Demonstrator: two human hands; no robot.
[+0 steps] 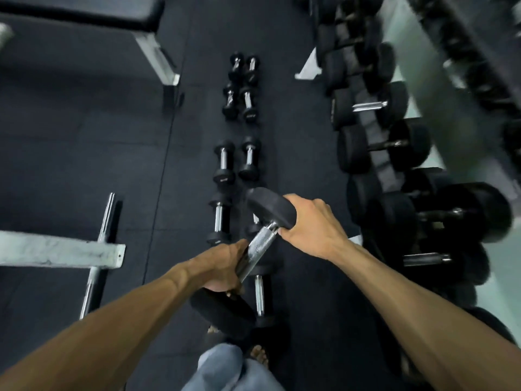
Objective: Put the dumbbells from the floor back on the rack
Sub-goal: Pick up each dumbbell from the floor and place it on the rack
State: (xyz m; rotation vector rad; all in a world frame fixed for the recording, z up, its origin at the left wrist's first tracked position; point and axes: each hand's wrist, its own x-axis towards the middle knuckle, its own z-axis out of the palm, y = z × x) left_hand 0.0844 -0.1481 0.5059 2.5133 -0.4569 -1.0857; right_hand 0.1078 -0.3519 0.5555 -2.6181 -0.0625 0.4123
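The left hand (222, 268) is wrapped round the lower part of the knurled chrome handle of a large black round-headed dumbbell (255, 251), and the right hand (308, 228) clasps the rim of its upper head with the fingertips curled at the joint of head and handle. The dumbbell is held off the ground, tilted, lower head near the person's blue-trousered knee (222, 365) and upper head up and to the right. To its right lies an open strip of dark rubber-tiled floor (304, 136), running straight ahead between the carried weight and the long grey metal rack (439, 88) along the right side, which is blurred. The rack's lower tier holds a row of big black dumbbells (369, 107), heads outward toward the strip. Under and ahead of the hands, smaller black dumbbells with chrome handles (224, 160) lie in two loose columns on the floor, handles pointing away; one (259, 296) lies directly beneath the carried weight, beside a sandalled foot (258, 355). Left of the columns the floor is open as far as a chrome barbell (97, 258) lying across a pale grey frame beam (62, 252). At the top left stands a black padded bench on a pale frame (152, 40).
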